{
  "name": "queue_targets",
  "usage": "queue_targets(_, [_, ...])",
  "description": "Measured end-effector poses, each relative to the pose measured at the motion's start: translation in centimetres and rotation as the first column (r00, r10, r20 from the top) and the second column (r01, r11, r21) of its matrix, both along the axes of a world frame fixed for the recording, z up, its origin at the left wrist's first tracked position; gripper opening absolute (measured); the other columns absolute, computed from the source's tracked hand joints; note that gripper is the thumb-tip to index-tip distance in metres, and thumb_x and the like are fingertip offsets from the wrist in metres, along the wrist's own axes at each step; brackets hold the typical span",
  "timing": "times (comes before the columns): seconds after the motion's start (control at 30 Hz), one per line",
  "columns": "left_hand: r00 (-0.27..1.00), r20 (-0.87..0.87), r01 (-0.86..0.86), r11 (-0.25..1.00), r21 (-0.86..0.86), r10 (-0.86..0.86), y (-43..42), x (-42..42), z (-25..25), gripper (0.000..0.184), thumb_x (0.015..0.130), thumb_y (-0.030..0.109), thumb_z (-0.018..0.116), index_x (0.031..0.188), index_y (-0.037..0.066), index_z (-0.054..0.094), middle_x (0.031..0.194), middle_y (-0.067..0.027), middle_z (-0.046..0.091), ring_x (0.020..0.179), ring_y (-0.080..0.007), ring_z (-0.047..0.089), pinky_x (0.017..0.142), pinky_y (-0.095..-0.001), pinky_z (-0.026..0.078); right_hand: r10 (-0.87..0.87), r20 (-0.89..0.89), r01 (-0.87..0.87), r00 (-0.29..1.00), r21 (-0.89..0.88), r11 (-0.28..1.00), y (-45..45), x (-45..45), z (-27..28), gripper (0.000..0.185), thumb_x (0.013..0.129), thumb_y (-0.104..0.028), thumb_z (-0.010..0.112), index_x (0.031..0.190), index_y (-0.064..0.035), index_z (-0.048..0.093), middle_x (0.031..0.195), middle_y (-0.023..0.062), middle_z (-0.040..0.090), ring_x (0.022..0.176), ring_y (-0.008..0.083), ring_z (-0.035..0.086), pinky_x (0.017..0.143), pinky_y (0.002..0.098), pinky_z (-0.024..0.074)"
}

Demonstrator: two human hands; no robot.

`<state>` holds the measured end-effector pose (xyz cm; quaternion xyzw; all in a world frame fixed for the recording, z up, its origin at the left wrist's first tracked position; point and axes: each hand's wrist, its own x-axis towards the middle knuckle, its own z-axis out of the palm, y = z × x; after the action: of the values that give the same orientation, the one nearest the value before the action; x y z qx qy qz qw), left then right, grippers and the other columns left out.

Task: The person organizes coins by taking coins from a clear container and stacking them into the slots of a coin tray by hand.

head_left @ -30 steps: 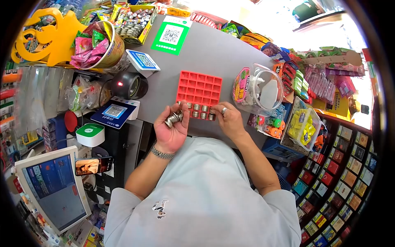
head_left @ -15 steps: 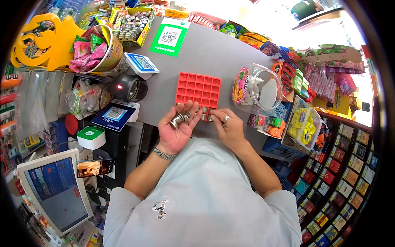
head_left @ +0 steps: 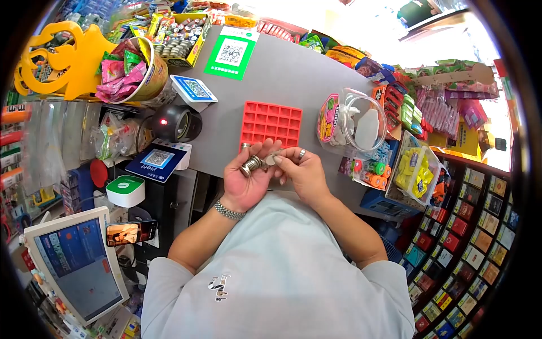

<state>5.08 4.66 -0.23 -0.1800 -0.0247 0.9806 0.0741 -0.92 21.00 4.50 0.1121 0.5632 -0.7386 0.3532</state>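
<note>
A pile of coins [head_left: 252, 165] rests in my left hand [head_left: 244, 183], palm up with the fingers curled round it. My right hand [head_left: 305, 174] pinches a single coin [head_left: 271, 160] between thumb and finger, right beside the pile. Just beyond both hands lies a red compartment tray [head_left: 271, 121] on the grey counter. Its upper compartments show no coins. My hands cover most of its near rows, where a coin edge shows at the left.
A clear plastic jar [head_left: 361, 124] stands right of the tray on the counter [head_left: 282, 68]. To the left are a black scanner [head_left: 179, 123], a blue QR stand [head_left: 195, 89] and a monitor [head_left: 79, 263]. Candy boxes line the far and right edges.
My right hand has moved left from the tray's near right corner to my left hand and now holds a coin up. My left hand has shifted slightly right and toward me.
</note>
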Motion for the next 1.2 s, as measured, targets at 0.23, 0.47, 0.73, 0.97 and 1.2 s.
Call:
queue_targets(0.23, [0.996, 0.064, 0.067, 0.998, -0.012, -0.066, -0.3, 0.2, 1.0, 0.037, 0.107, 0.022, 0.047, 0.129, -0.003, 0.064, 0.148, -0.0212, 0.057, 0.148, -0.0395, 0.04, 0.125, -0.0547, 0.031, -0.196, 0.119, 0.204, 0.973, -0.06, 0.977, 0.6, 0.1, -0.3, 0.014, 0.098, -0.008, 0.071, 0.106, 0.0027, 0.068, 0.094, 0.009, 0.073, 0.076, 0.0131, 0.068, 0.063, 0.0261, 0.0541])
queue_targets(0.47, [0.982, 0.132, 0.136, 0.991, -0.012, -0.133, 0.1, 0.0, 2.3, 0.044, 0.108, 0.023, 0.043, 0.138, -0.007, 0.056, 0.154, -0.022, 0.05, 0.15, -0.0362, 0.039, 0.128, -0.051, 0.028, 0.052, -0.274, 0.054, 0.96, 0.365, 0.929, 1.5, 0.6, -1.1, 0.013, 0.095, -0.009, 0.074, 0.103, 0.0012, 0.072, 0.093, 0.0062, 0.074, 0.077, 0.0139, 0.071, 0.069, 0.027, 0.0571])
queue_targets(0.73, [0.985, 0.139, 0.098, 0.995, 0.01, -0.098, 0.8, -0.2, 1.9, 0.042, 0.108, 0.02, 0.044, 0.137, -0.007, 0.057, 0.151, -0.0223, 0.053, 0.149, -0.0354, 0.041, 0.128, -0.0503, 0.028, 0.283, -0.812, 0.244, 0.51, 0.452, 0.858, 1.6, 0.5, -1.0, 0.014, 0.092, -0.008, 0.075, 0.104, -0.0022, 0.073, 0.095, 0.0139, 0.073, 0.079, 0.0261, 0.073, 0.07, 0.0343, 0.0588])
queue_targets(0.97, [0.996, 0.067, -0.055, 0.998, 0.018, 0.054, -2.1, 0.0, 1.1, 0.037, 0.107, 0.016, 0.046, 0.132, -0.008, 0.059, 0.149, -0.0235, 0.054, 0.148, -0.0379, 0.041, 0.128, -0.0526, 0.029, 0.58, -0.707, 0.291, 0.405, 0.701, 0.651, 4.0, -1.1, -3.5, 0.016, 0.092, -0.002, 0.067, 0.108, -0.0022, 0.068, 0.096, 0.0128, 0.07, 0.085, 0.0301, 0.07, 0.072, 0.0413, 0.0573])
queue_targets(1.2, [0.997, 0.066, -0.046, 0.999, -0.019, 0.047, -2.1, 0.1, 0.9, 0.039, 0.108, 0.017, 0.044, 0.134, -0.008, 0.058, 0.15, -0.0238, 0.053, 0.148, -0.0379, 0.041, 0.128, -0.0532, 0.029, 0.859, -0.472, 0.23, 0.198, 0.874, 0.428, 4.0, -0.2, -3.5, 0.036, 0.084, -0.004, 0.063, 0.119, 0.0034, 0.065, 0.096, 0.0116, 0.063, 0.085, 0.0286, 0.064, 0.074, 0.0396, 0.0574])
